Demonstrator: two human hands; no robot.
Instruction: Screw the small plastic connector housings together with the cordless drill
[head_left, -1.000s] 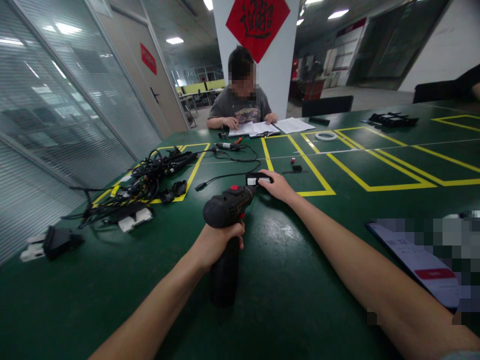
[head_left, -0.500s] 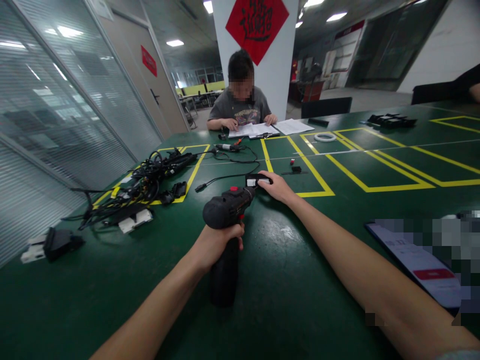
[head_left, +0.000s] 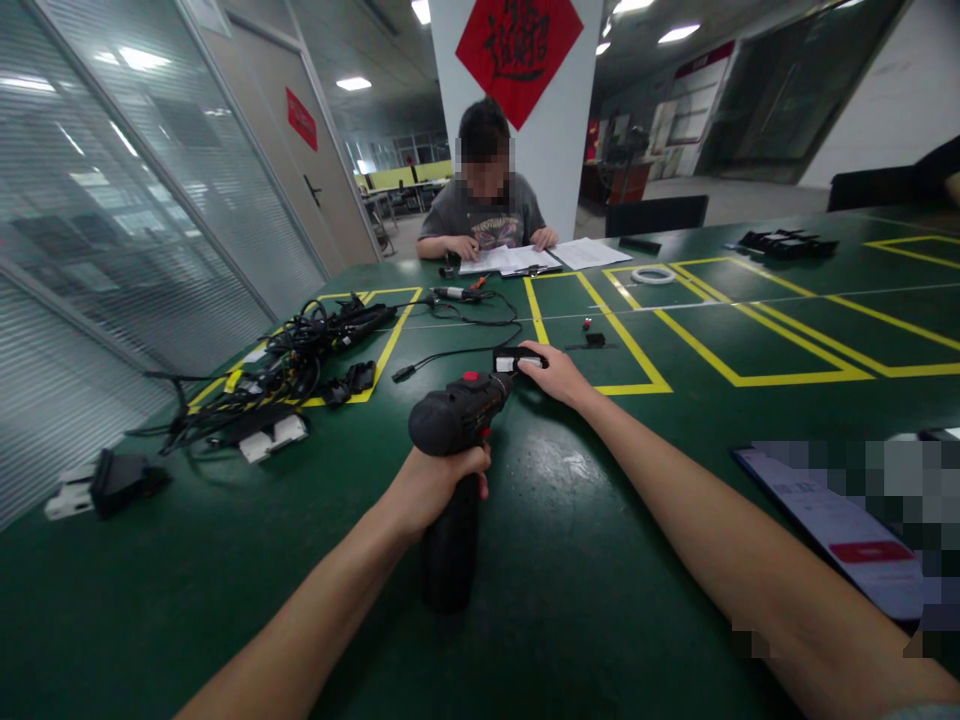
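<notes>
"Fingers?"
"Left hand (head_left: 444, 478) wrapped round drill (head_left: 454, 418) grip. Right hand (head_left: 553, 373) clamped on part (head_left: 508, 364) at drill's nose; bit contact unclear."
"Any readable text?"
"Drill marking too small. Red diamond (head_left: 517, 50) on pillar (head_left: 551, 165) has black characters; screen (head_left: 802, 500) text blurred."

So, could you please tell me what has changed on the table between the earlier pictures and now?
Nothing visibly changed; the whole view only shifts very slightly, as if the head camera moved. The left hand still grips the drill, and the right hand stays on the small black-and-white part. The cables lie as before.
</notes>
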